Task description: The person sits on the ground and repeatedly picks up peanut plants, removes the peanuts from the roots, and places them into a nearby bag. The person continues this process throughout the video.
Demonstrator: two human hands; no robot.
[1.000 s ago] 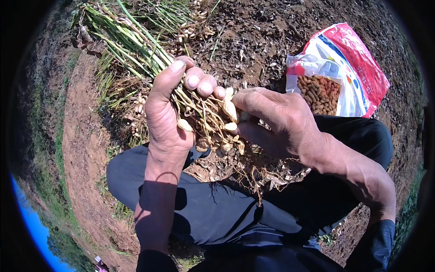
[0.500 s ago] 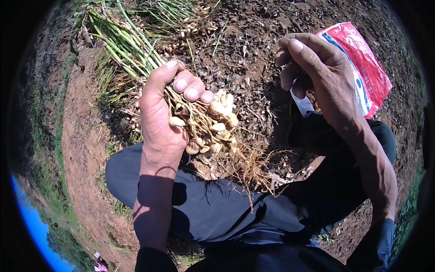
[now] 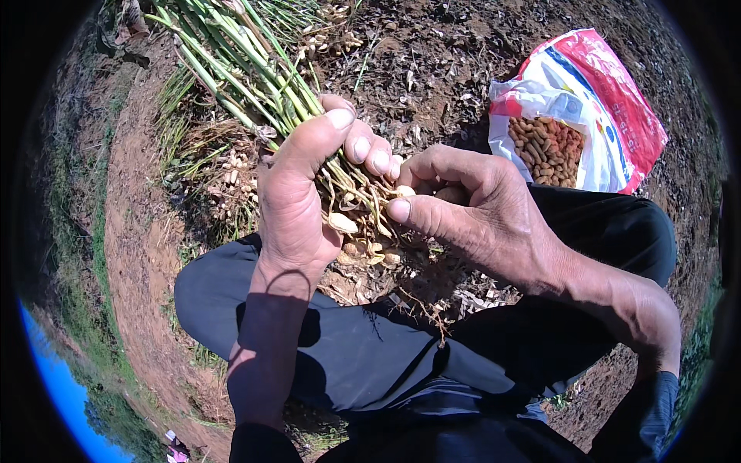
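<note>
A bunch of peanut plants [image 3: 239, 65] with green stems runs through my left hand [image 3: 305, 181], its fingers wrapped round the lower stems. Pale peanut pods [image 3: 342, 224] and thin roots hang below that fist. My right hand [image 3: 482, 208] reaches in from the right. Its thumb and forefinger close on a peanut pod [image 3: 404, 191] at the side of the bunch, beside my left fingertips. The right hand's other fingers curl under and are partly hidden. Some pods and roots lie in shadow behind the right hand.
A red, white and blue bag [image 3: 610, 108] lies at the right, its mouth showing many picked peanuts [image 3: 544, 150]. More pulled peanut plants [image 3: 204, 147] lie on the soil at the left and far side. My crossed legs [image 3: 386, 355] in dark trousers sit below my hands.
My right hand has come from beside the bag, left and down to the bunch, and now pinches a pod. The left hand with the bunch has shifted slightly right. The bag's peanuts are uncovered.
</note>
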